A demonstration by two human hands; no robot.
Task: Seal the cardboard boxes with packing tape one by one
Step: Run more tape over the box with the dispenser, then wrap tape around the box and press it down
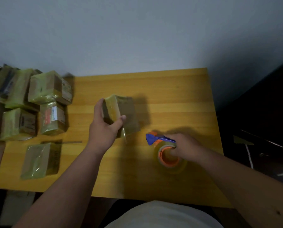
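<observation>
Left hand (pixel 107 127) is gripping the box (pixel 121 115); right hand (pixel 186 148), at its four o'clock, is holding the tape (pixel 169 157).

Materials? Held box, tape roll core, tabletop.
Box: brown cardboard, matte, with glossy yellowish tape on one end. Tape roll core: looks like orange plastic, smooth. Table: wood or wood-look laminate, visible grain lines, slight sheen.

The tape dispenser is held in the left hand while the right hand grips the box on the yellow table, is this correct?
Not quite: the hands are swapped. The head view shows the right hand holding the tape dispenser, while the left hand grips the box on the yellow table.
</observation>
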